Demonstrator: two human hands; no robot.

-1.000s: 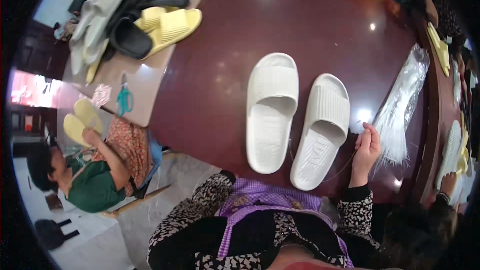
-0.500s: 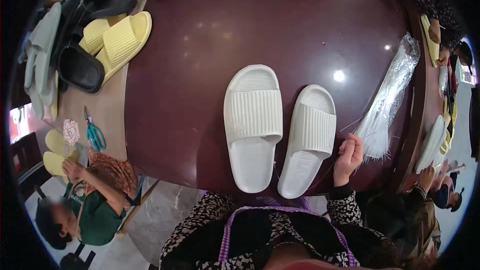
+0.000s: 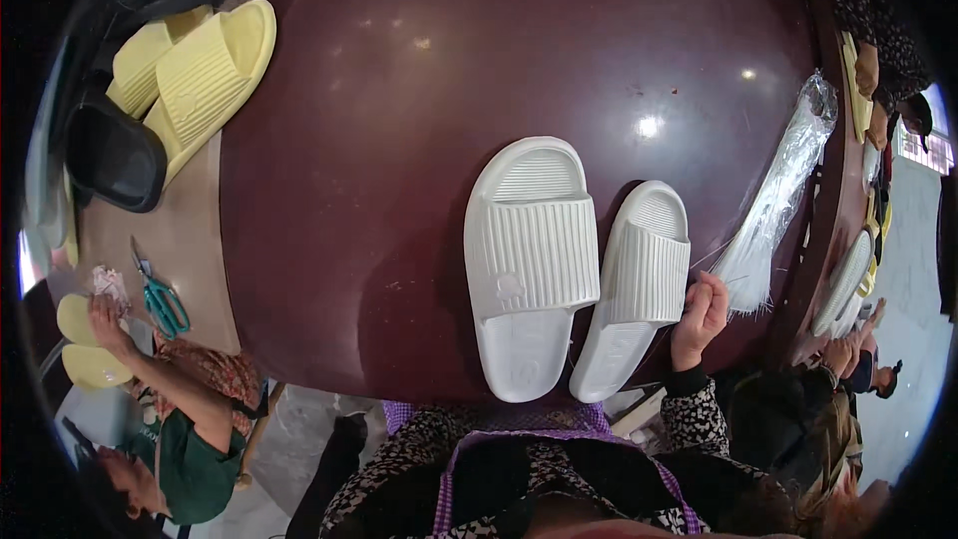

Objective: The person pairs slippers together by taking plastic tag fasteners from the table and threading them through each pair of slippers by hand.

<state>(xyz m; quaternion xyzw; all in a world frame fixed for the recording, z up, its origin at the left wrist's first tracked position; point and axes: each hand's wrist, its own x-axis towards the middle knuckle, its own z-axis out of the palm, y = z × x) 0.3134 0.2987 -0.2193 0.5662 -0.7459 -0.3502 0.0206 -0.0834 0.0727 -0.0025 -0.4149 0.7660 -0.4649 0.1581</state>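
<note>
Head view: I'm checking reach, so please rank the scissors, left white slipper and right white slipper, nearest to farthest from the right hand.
1. Right white slipper: just left of the right hand.
2. Left white slipper: farther left, beside the first.
3. Scissors: far left, on the tan table.

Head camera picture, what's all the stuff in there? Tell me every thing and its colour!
White slippers: two, white, near side of big table.
Big table: one, dark reddish-brown, middle.
Plastic-wrapped strands: one bundle, clear and white, right side of big table.
Side table: one, tan, left.
Yellow slippers: two, pale yellow, upper left.
Black slippers: at least two, black, beside yellow slippers.
Scissors: one pair, teal handles, on side table.
Co-worker: one, green top, lower left.
Co-worker's slippers: two, pale yellow, far left.
Right-edge people: count unclear, mostly dark clothes.
Right-edge slippers: count unclear, pale and yellow.
Apron: one, purple checked, bottom middle.
Right hand: one, bare, right of white slippers.
Left hand: not in view.
</note>
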